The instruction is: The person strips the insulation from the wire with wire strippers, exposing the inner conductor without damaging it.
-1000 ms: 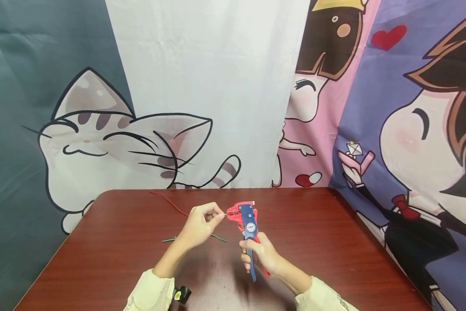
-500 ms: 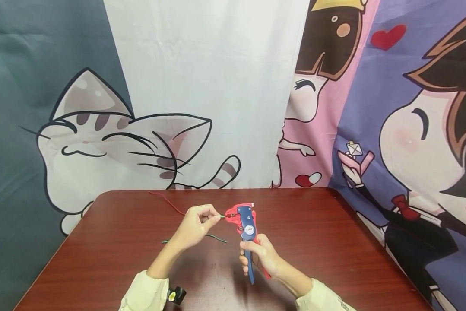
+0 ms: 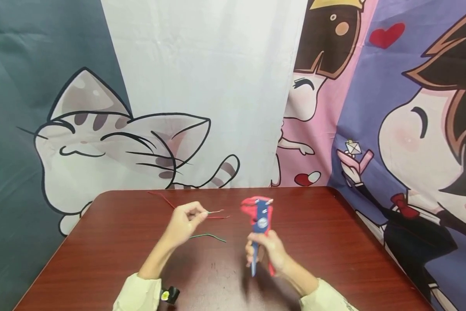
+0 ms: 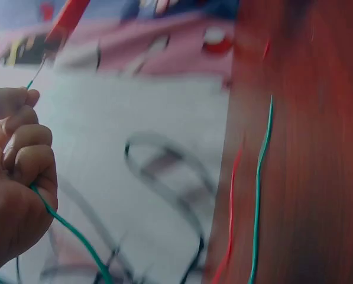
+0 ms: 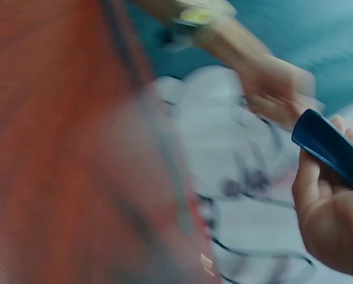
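Between thumb and fingertips, my left hand (image 3: 183, 225) pinches a green wire (image 4: 75, 234). Its bare metal end points right past the fingertips, and the rest trails out under the palm in the left wrist view. My right hand (image 3: 269, 250) grips the handles of a red and blue wire stripper (image 3: 262, 218), held upright with its red head toward the left. A gap separates the stripper from the wire's bare tip in the head view. In the right wrist view a blue handle (image 5: 327, 142) shows in the palm, while the stripper's head is out of frame.
A second green wire (image 3: 207, 235) lies on the brown table (image 3: 314, 242) near the left hand. Behind it a red wire (image 3: 163, 198) runs across, with a bare right end. A cartoon-printed cloth (image 3: 217, 86) hangs behind the table's far edge.
The green wire's end has come out of the stripper's jaws and now shows bare metal. My left hand has moved left with the wire; my right hand has moved right with the stripper.
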The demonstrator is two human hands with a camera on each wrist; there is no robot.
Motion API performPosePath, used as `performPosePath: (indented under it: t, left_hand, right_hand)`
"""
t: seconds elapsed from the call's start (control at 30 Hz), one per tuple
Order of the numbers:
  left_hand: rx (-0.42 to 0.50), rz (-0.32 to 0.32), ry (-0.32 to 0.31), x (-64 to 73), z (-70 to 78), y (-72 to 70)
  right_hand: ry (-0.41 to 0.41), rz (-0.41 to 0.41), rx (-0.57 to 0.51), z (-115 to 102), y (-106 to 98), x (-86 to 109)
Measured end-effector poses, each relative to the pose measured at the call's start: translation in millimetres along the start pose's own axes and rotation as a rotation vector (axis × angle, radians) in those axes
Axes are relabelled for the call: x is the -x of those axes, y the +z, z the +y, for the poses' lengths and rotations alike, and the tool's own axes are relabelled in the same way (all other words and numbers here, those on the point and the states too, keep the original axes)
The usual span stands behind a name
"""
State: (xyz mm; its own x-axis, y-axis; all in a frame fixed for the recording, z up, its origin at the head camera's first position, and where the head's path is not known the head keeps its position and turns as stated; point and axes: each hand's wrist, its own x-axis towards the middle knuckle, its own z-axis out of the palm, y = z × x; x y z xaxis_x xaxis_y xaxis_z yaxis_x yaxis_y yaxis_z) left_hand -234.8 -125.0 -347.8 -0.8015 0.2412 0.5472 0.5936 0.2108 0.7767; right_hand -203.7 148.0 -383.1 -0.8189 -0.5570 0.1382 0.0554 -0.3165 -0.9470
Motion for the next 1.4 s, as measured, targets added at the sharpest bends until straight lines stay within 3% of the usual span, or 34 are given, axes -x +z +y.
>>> performPosePath:
  t: [0.1,0.23,0.5,0.83,1.03,1.17,1.4]
  left_hand:
    - [-0.015,0.036,0.014,3.5,1.1,-10.0]
    - [-0.005,-0.045,-0.004,3.2,-8.0,-12.5]
    - [0.003,-0.071,-0.034,4.8,-18.0,-7.9]
    - [-0.048,-0.091,-0.097,4.0,-0.7,-7.5]
    - [-0.057,-0.099,-0.138,4.0,-15.7,-7.9]
    - [-0.067,-0.086,-0.124,3.6,-21.2,-8.5]
    - [-0.141,-0.073,-0.064,3.3,-25.1,-7.3]
  right_hand:
    - [-0.027,0.082,-0.026,-9.7,-18.5,5.3]
    - [-0.020,0.062,-0.019,-17.1,-33.1,12.1]
    - [-0.042,-0.020,-0.068,-17.5,-32.0,15.0]
    - [0.004,-0.018,-0.116,-15.6,-34.0,17.5]
    - [0.032,-0.015,-0.129,-13.6,-34.1,18.0]
    - [0.044,-0.016,-0.124,-12.5,-32.3,17.5]
    - [-0.008,-0.004,-0.115,-10.8,-29.4,16.5]
